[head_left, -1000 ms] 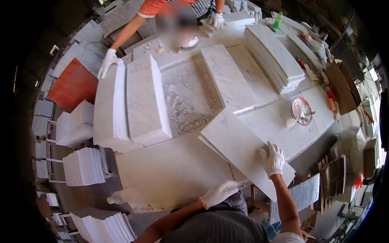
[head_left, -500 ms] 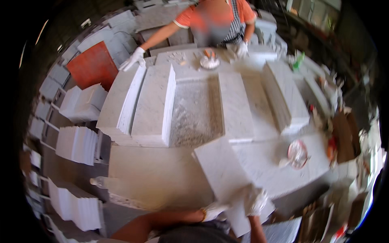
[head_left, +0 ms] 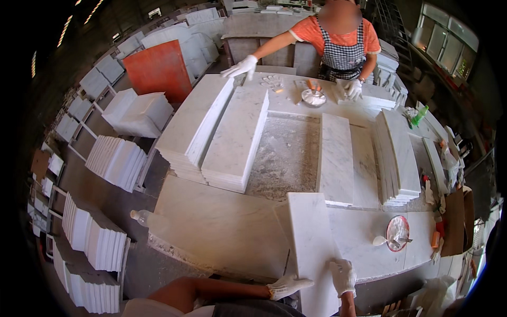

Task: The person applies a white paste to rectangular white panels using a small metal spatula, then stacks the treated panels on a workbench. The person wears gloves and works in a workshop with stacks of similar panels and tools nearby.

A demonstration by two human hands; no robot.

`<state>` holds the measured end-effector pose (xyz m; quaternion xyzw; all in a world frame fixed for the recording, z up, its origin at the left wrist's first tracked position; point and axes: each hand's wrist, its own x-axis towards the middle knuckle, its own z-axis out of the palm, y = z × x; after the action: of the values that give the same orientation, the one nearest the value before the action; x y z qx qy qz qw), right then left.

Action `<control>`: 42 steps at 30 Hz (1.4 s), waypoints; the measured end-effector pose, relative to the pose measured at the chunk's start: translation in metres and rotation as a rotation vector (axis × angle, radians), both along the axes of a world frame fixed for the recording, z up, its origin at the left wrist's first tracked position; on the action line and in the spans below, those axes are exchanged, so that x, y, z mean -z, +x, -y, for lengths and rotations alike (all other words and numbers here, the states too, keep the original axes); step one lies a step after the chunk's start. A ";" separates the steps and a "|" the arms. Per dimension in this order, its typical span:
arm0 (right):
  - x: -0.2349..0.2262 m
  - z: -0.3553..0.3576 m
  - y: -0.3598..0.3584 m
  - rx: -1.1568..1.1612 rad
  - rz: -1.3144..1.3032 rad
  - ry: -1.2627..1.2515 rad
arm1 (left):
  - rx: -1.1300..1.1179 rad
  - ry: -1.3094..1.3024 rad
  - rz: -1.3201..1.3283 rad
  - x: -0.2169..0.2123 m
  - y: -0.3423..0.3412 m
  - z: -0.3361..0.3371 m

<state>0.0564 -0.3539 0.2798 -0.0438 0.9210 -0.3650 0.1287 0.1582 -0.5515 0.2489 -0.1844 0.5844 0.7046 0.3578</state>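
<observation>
A long white marble slab [head_left: 312, 232] lies lengthwise at the near table edge, its near end reaching back toward me. My left hand [head_left: 289, 287], in a white knit glove, rests at the slab's left side with fingers stretched out onto its face. Along the right side, my gloved right hand [head_left: 344, 276] grips the slab's edge. Part of another flat piece [head_left: 284, 217] shows beneath the slab's left side. To the right, a red-rimmed bowl [head_left: 397, 232] holds white paste and a tool, with a small white scoop-like thing [head_left: 379, 241] beside it.
Across the table a person in a checked apron [head_left: 343, 55] has one gloved hand [head_left: 240, 67] by a slab stack [head_left: 198, 121]. More stacks [head_left: 236, 134] [head_left: 398, 153] stand on the table. A plastic bottle [head_left: 141, 217] lies at the left edge. Racked slabs [head_left: 116, 161] stand left.
The slab between my hands has turned more nearly straight away from me, and my hands have shifted along it. My view has swung, so the scene sits further right and the co-worker shows more fully.
</observation>
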 end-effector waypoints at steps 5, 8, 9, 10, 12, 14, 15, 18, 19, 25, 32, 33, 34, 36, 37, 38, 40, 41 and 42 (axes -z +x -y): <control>-0.017 0.008 -0.014 0.054 0.525 -0.543 | -0.077 0.005 -0.040 -0.039 -0.015 0.030; -0.014 0.035 -0.022 0.134 0.645 -0.749 | -0.018 0.059 -0.012 -0.054 -0.028 0.069; -0.014 0.050 -0.027 0.132 0.584 -0.713 | -0.020 0.004 -0.115 -0.057 -0.029 0.077; -0.018 0.063 -0.034 0.129 0.523 -0.677 | -0.013 -0.040 -0.195 -0.063 -0.030 0.091; -0.039 0.087 -0.055 0.028 0.402 -0.615 | 0.010 -0.103 -0.334 -0.128 -0.046 0.130; -0.051 0.129 -0.073 -0.006 0.364 -0.684 | -0.137 -0.123 -0.326 -0.138 -0.057 0.158; -0.053 0.153 -0.083 0.015 0.368 -0.777 | -0.207 -0.138 -0.322 -0.138 -0.058 0.170; -0.088 0.226 -0.105 -0.025 0.334 -0.836 | -0.454 0.108 -0.313 -0.116 -0.044 0.224; -0.081 0.243 -0.119 -0.019 0.320 -0.894 | -0.519 0.247 -0.343 -0.113 -0.043 0.236; -0.095 0.355 -0.158 -0.038 0.258 -0.971 | -0.649 -0.345 -0.863 -0.087 -0.016 0.272; -0.069 0.446 -0.211 -0.011 0.358 -0.875 | -1.143 -0.117 -0.410 -0.092 -0.064 0.322; -0.062 0.456 -0.222 -0.001 0.369 -0.838 | -1.151 -0.148 -0.446 -0.091 -0.072 0.332; -0.057 0.466 -0.232 0.008 0.380 -0.801 | -1.158 -0.178 -0.483 -0.088 -0.079 0.340; -0.048 0.479 -0.247 -0.004 0.379 -0.826 | -1.164 -0.179 -0.510 -0.076 -0.094 0.357; -0.041 0.486 -0.253 -0.011 0.385 -0.835 | -1.170 -0.181 -0.518 -0.070 -0.099 0.364; -0.032 0.491 -0.260 -0.028 0.357 -0.771 | -1.179 -0.165 -0.512 -0.070 -0.104 0.368; -0.013 0.495 -0.279 -0.060 0.300 -0.645 | -1.194 -0.134 -0.502 -0.075 -0.114 0.376; -0.005 0.496 -0.287 -0.073 0.276 -0.625 | -1.191 -0.115 -0.496 -0.073 -0.118 0.379; 0.000 0.499 -0.293 -0.088 0.253 -0.606 | -1.190 -0.099 -0.491 -0.071 -0.120 0.383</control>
<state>-0.2361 -0.8525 0.2797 -0.0741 0.7445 -0.6191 0.2387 0.0378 -0.9342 0.3200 -0.3266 0.4789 0.7765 -0.2470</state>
